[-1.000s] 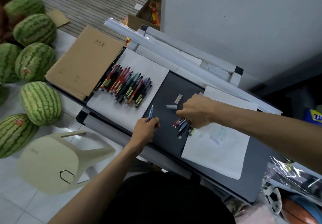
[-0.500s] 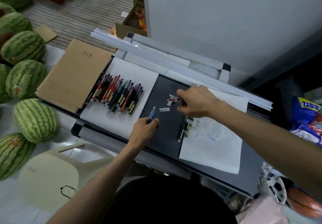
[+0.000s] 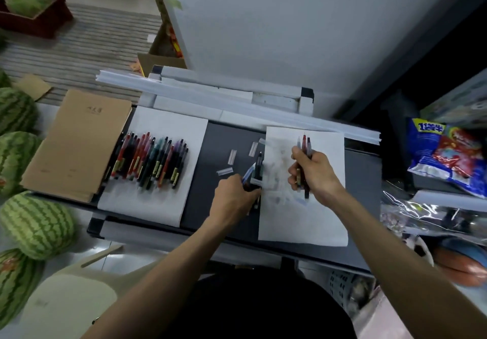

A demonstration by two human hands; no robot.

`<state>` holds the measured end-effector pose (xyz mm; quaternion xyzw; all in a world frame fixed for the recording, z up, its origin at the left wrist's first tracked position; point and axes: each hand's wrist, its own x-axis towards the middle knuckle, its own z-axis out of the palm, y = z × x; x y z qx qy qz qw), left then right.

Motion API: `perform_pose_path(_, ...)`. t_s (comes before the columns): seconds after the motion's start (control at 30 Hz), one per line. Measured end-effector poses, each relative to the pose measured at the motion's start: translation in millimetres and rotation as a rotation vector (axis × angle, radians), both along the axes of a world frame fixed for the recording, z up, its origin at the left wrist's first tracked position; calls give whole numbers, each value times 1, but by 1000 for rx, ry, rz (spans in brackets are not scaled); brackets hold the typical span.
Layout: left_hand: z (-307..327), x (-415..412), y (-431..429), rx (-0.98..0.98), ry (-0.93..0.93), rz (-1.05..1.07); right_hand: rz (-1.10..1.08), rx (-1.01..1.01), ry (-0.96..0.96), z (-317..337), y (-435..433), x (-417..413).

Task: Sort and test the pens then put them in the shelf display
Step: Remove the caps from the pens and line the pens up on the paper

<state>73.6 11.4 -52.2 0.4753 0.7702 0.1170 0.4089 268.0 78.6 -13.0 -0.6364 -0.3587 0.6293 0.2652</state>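
Jutting above the gripping right hand (image 3: 315,174) are three pens (image 3: 303,143); the blurred left hand (image 3: 232,199) seemingly clutches two more pens (image 3: 257,167).

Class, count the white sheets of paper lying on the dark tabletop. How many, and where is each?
2. One white sheet lies at the left, under the row of pens; the other sheet lies at the right, beneath the right hand. Any stacked beneath would be hidden.
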Motion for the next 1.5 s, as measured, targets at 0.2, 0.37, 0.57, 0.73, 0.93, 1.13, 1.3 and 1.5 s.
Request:
perform_pose_path(0.2,6,5,-1,-42,104,-33,-13,-54,22,-10,-18,-2)
perform_pose_path(0.37,11,6,0,-51,305,-214,191,24,-256,-19,-25,-15)
perform_pose_path(0.57,9,2,1,-24,315,-253,249,86,-313,-27,-29,-37)
perform_pose_path(0.73,3,-11,1,5,195,-194,86,24,-123,-31,-36,-47)
perform_pose_path(0.93,-1,-26,-7,67,-244,19,-78,70,-10,-38,-44,-66)
perform_pose_path(1.13,-2,-36,-16,274,-395,90,-244,163,77,-45,-51,-98)
perform_pose_path(1.3,-24,-39,-17,398,-417,135,-333,393,28,-59,-55,-127)
perform_pose_path(1.5,-51,-49,-22,566,-381,187,-297,725,-85,-69,-55,-144)
